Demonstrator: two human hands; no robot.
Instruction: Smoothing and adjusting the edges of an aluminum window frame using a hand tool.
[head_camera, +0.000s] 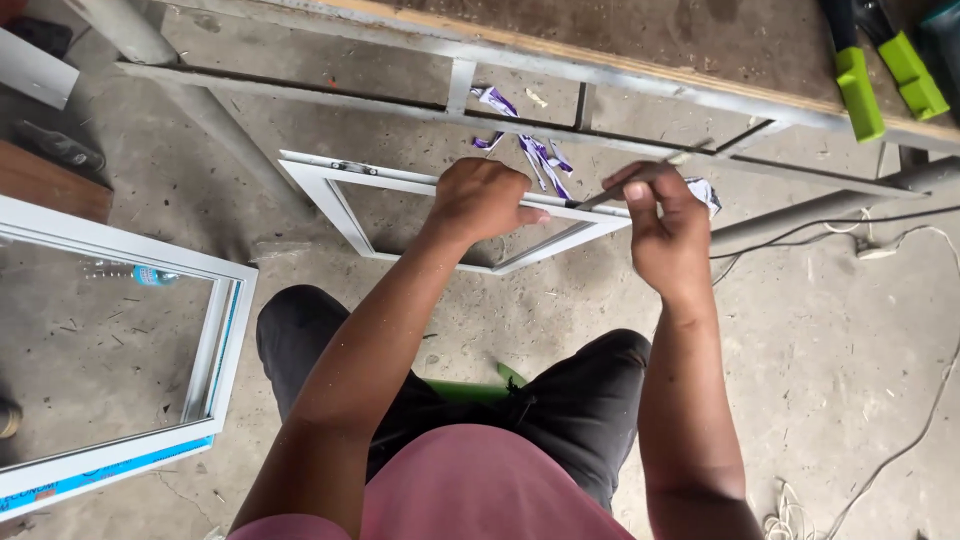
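Note:
A small white window frame (330, 195) stands in front of me, leaning toward a metal rack. My left hand (480, 200) grips its upper edge near the middle. My right hand (665, 225) is closed on a thin grey strip (650, 170) that runs from the frame's top right corner up toward the rack. Purple and white scraps of peeled film (540, 155) hang just behind the frame. My legs in dark trousers are below.
A larger white glazed frame (225, 330) lies on the concrete floor at left. A metal rack rail (300, 90) crosses above, under a wooden board with green-handled tools (860, 90). A white cable (920, 420) trails along the floor at right.

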